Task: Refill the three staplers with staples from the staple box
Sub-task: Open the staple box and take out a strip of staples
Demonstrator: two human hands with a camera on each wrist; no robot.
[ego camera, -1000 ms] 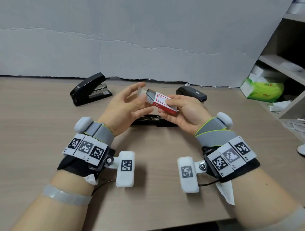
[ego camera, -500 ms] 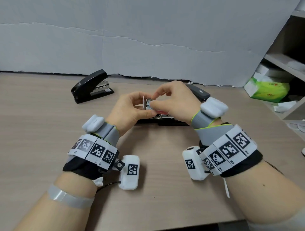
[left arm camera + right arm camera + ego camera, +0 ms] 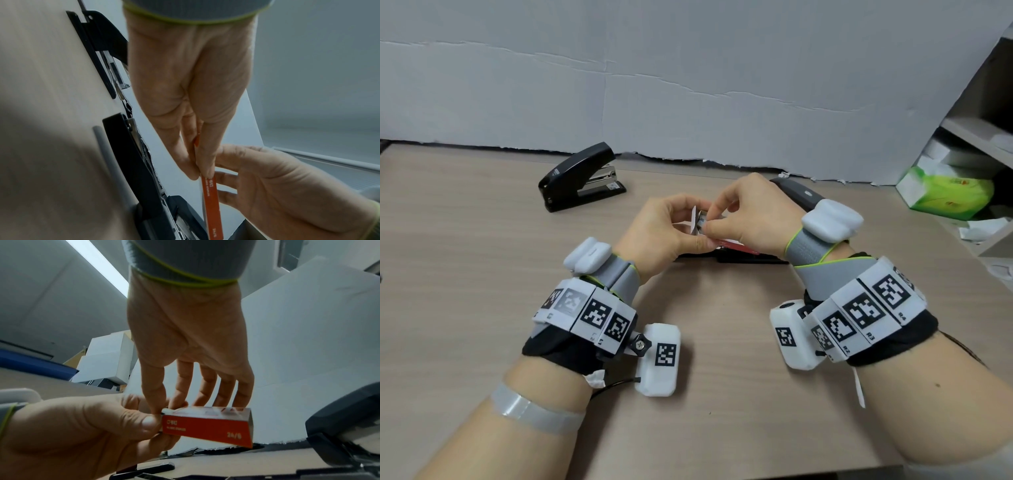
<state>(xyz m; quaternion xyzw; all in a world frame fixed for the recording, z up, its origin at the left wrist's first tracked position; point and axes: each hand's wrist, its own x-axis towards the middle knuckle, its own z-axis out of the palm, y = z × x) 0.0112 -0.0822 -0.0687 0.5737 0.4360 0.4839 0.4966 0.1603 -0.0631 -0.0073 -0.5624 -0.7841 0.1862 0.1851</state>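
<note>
The red and white staple box (image 3: 732, 244) is held above the table between both hands, its white flap (image 3: 694, 221) open to the left. My left hand (image 3: 667, 233) grips the box's left end; in the right wrist view its thumb presses the red side (image 3: 205, 426). My right hand (image 3: 750, 216) reaches down from above, with thumb and forefinger pinching the grey staples (image 3: 702, 219) at the box's open mouth. An opened black stapler (image 3: 743, 257) lies flat under the hands. A second stapler (image 3: 582, 178) stands back left. A third (image 3: 803, 197) is half hidden behind my right hand.
A grey-white sheet (image 3: 688, 85) stands along the back edge of the wooden table (image 3: 465, 274). A shelf at the right holds a green tissue pack (image 3: 948, 195) and papers. The table's near edge runs just under my forearms.
My right hand let go of the box's body, turned over and came down on its open end. My left hand closed around the box. Both hands sank toward the opened stapler.
</note>
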